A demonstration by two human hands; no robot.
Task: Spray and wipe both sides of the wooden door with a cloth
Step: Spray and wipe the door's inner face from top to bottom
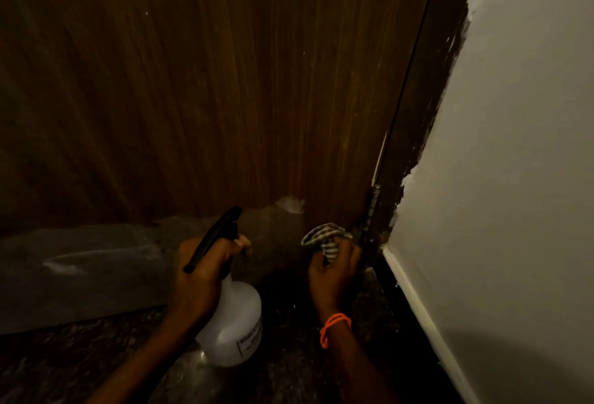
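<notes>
Grained wood door (225, 82); striped cloth (324, 236); plastic bottle (234, 323).

The white spray bottle (236, 323) has a small label (249, 341) with dark print low on its side, but the words are too blurry and too dim to read.

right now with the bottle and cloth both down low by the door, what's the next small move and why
Probably press the striped cloth in the right hand onto the brown wooden door near its hinge edge and wipe. The left hand grips the white spray bottle, aimed there.
</notes>
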